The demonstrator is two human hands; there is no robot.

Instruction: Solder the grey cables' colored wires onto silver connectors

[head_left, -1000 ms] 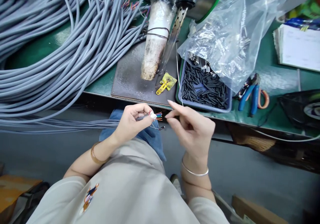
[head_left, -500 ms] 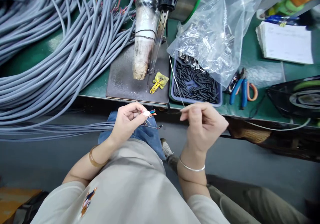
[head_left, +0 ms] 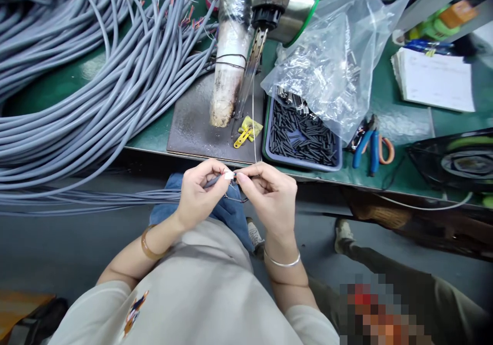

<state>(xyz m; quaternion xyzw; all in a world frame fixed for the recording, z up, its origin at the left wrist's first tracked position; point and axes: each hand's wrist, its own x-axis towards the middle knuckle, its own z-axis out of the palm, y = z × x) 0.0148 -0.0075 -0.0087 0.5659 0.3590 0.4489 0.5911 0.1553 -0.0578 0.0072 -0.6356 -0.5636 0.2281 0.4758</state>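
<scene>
My left hand (head_left: 202,188) is closed round the end of a grey cable (head_left: 211,182), with a bit of white wrap at the thumb tip. Thin coloured wires (head_left: 234,177) stick out of that end, mostly covered by fingers. At these wires, my right hand (head_left: 267,188) has its thumb and forefinger pinched, almost touching my left fingertips. A thin silvery solder wire (head_left: 253,124) comes down from above and disappears behind my right forefinger; whether the hand grips it is hidden. Just below the fingers hang small dark-tipped cable ends (head_left: 242,199).
Grey cables (head_left: 127,93) are heaped at left. A soldering iron (head_left: 254,52) and a white, scorched tube (head_left: 227,88) hang over a dark board (head_left: 192,114). To the right are a tray (head_left: 304,164) of black sleeves, a plastic bag (head_left: 327,62) and pliers (head_left: 373,147). A person's leg (head_left: 389,268) is nearby.
My right hand has moved left, from beyond the tray's front edge to the coloured wires at my left hand. The solder wire now hangs nearly straight down. My left hand stays closed on the cable.
</scene>
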